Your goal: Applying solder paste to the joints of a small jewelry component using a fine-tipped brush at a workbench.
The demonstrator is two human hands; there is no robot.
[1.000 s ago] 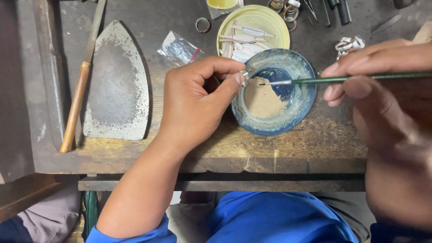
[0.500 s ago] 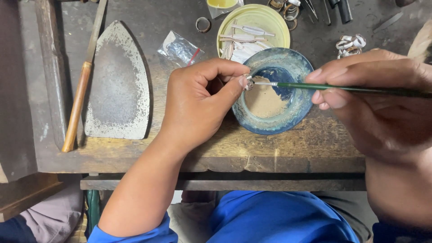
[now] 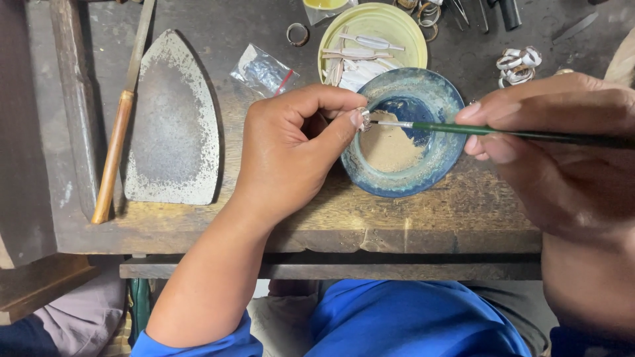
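My left hand (image 3: 291, 155) pinches one small silver ring (image 3: 363, 119) over the rim of the single blue bowl (image 3: 403, 182). My right hand (image 3: 562, 152) grips one green brush (image 3: 503, 132), its tip touching the ring. One yellow dish (image 3: 403, 33) sits just behind the bowl.

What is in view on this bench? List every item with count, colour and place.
blue bowl: 1, blue, bench centre, pale paste inside
brush: 1, green handle, tip at the small piece
small metal piece: 1, silvery, over the bowl rim
yellow lid: 1, pale yellow, behind bowl, holds white strips
iron plate: 1, grey, left
file: 1, wooden handle, far left
plastic bag: 1, clear
ring: 1, top
left hand: pinches the piece
right hand: holds the brush
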